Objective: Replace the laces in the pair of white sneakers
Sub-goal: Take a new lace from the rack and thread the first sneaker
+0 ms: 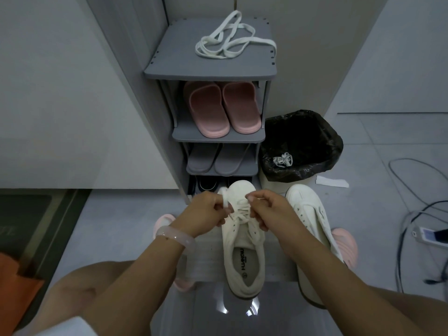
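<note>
A white sneaker [243, 258] lies in front of me, toe pointing away, with a white lace [240, 212] threaded through its lower eyelets. My left hand [208, 209] pinches one end of that lace at the left of the toe. My right hand [266, 209] pinches the other end on the right. A second white sneaker [310, 214] stands to the right with no lace in its eyelets. A loose white lace [232, 37] lies coiled on top of the grey shoe rack [169, 69].
The rack holds pink slippers [223, 110], grey slippers [218, 161] and dark shoes below. A bin with a black bag [303, 141] beside it holds a discarded lace [283, 160]. Cables [412, 209] and a power strip lie on the floor at right.
</note>
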{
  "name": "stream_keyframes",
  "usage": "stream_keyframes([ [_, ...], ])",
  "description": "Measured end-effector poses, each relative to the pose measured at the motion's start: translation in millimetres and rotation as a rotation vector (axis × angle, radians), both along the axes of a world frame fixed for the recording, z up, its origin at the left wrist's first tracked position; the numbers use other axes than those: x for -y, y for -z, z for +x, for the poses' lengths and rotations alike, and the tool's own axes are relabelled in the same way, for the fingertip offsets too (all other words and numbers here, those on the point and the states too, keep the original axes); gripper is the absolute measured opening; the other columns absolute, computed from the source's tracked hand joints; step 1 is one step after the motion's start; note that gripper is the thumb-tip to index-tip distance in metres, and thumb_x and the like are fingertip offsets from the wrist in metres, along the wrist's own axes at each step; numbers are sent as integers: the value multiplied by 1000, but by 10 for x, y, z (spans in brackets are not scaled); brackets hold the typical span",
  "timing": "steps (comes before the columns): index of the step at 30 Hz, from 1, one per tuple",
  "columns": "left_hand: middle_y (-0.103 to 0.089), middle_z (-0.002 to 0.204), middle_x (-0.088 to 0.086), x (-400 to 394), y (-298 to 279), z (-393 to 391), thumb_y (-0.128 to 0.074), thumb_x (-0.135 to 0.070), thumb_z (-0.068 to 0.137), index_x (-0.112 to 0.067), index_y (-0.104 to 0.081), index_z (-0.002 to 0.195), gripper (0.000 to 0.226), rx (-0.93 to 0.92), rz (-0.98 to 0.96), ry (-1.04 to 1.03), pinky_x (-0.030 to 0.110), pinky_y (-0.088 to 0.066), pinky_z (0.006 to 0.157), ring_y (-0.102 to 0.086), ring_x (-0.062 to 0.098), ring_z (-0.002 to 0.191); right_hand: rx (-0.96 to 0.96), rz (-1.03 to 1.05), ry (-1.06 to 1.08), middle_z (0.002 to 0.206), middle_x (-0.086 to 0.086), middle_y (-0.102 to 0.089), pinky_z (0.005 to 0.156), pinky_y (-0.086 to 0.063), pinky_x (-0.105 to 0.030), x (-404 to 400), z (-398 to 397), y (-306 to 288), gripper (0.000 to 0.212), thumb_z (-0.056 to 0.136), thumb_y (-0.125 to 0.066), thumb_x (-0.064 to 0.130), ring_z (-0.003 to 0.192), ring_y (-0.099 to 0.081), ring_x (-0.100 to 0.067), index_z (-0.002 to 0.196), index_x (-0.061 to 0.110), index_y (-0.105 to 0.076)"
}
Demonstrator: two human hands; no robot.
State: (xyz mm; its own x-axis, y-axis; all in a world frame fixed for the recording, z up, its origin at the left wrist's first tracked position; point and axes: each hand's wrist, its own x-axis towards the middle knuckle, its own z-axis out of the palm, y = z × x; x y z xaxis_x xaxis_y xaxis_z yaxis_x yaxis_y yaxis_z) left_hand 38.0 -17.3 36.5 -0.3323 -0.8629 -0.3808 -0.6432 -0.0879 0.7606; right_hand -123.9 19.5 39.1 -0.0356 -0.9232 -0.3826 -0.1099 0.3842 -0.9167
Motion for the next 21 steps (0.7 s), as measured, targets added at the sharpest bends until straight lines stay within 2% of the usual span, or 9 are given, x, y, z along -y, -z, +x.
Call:
stream_keyframes([
  [3, -57, 64, 11, -43, 93, 29, -56, 8, 85, 2, -62, 83, 10, -103, 134, -200, 15, -53, 51, -57, 0, 41, -401, -74, -173, 81, 4, -67, 65, -46, -18, 17, -88, 91, 17, 91, -55, 17, 73, -59, -8, 94, 11, -71],
  [5, -58, 63, 11, -57, 150, 50, -57, 10, 83, -3, -58, 74, 16, -91, 186, -224, 16, -54, 50, -57, 2, 41, -631, -77, -391, 99, 0, -70, 78, -46, -25, -23, -74, 149, 21, 91, -54, 20, 89, -61, -14, 98, 14, -73],
  [6, -59, 62, 9, -58, 170, 60, -58, 10, 83, -5, -58, 72, 18, -75, 197, -224, 15, -53, 50, -58, 2, 41, -682, -56, -455, 103, 0, -69, 79, -46, -25, -50, -53, 179, 22, 91, -54, 22, 92, -61, -15, 101, 18, -72],
  [10, -62, 63, 8, -81, 223, 40, -61, 9, 81, -4, -60, 74, 14, -98, 219, -211, 16, -54, 52, -61, 3, 45, -737, -5, -542, 112, 2, -67, 81, -50, -30, -133, 11, 266, 32, 90, -49, 23, 100, -61, -18, 116, 33, -65],
  [13, -63, 62, 11, -83, 246, 10, -62, 11, 79, -3, -60, 71, 16, -184, 250, -264, 17, -55, 53, -63, 6, 46, -698, -1, -530, 113, 1, -67, 80, -48, -28, -118, 4, 297, 32, 91, -49, 23, 101, -61, -17, 117, 35, -63],
  [21, -62, 61, 10, -81, 285, -13, -60, 12, 79, -4, -60, 67, 21, -183, 271, -279, 17, -54, 51, -62, 7, 46, -674, -6, -530, 112, 0, -68, 80, -48, -28, -110, -6, 352, 32, 90, -50, 23, 99, -61, -18, 116, 35, -64],
])
